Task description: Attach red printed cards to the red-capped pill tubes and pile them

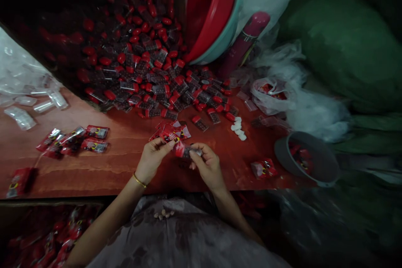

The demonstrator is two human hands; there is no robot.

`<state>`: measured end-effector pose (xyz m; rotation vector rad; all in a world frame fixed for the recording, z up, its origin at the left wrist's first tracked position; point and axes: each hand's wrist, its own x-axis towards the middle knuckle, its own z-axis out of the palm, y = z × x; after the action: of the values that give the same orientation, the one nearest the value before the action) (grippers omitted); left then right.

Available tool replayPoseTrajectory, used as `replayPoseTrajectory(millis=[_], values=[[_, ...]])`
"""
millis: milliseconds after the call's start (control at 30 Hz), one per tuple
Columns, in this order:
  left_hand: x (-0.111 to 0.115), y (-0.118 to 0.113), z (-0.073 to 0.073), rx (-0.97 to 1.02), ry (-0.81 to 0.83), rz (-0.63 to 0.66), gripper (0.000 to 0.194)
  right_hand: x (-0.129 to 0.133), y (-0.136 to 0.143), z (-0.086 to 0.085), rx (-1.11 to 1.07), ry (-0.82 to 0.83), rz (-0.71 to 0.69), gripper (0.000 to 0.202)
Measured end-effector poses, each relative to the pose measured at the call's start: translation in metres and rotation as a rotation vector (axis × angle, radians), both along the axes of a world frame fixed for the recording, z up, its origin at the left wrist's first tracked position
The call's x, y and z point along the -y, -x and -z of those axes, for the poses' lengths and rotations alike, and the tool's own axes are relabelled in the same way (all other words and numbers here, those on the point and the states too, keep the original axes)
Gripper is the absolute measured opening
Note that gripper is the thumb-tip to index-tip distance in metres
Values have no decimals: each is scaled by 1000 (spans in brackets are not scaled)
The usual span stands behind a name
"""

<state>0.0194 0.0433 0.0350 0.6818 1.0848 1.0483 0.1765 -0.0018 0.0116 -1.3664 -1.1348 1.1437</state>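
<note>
- The small clear plastic container with dark contents and a red end (187,151) was between my two hands, just above the table near its front edge.
- My right hand (209,167) pinched the clear end between thumb and fingers.
- My left hand (153,155) had thumb and forefinger drawn together beside the red end; whether they gripped it or a packet behind, I could not tell for the blur.
- Just beyond my left fingertips lay a small heap of red printed packets with yellow marks (172,130).
- Behind that heap, a large pile of red-capped clear containers (163,88) spilled onto the reddish-brown table (125,176).
- To the right of my hands sat a cluster of flat white pieces (238,129), then one lone red packet (263,169) beside a round grey tub (326,171) with red things in it.
- On the left lay a group of red packets (73,140) and, nearer the edge, another single one (19,183); clear plastic pieces (21,117) were behind them.
- At the back, a red plastic bowl (209,12) stood tilted inside a pale blue-green one (238,8), beside a purple-pink cylinder (241,42).
</note>
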Motion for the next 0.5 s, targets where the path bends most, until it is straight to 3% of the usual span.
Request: replayPoseTrajectory(millis=[167, 333, 500], values=[[4, -7, 4, 39, 13, 29, 31, -1, 7, -1, -12, -14, 25, 19], [11, -15, 15, 61, 19, -52, 31, -1, 15, 3, 5, -45, 123, 18], [11, -20, 15, 99, 46, -103, 33, -2, 21, 3, -35, -12, 53, 18]])
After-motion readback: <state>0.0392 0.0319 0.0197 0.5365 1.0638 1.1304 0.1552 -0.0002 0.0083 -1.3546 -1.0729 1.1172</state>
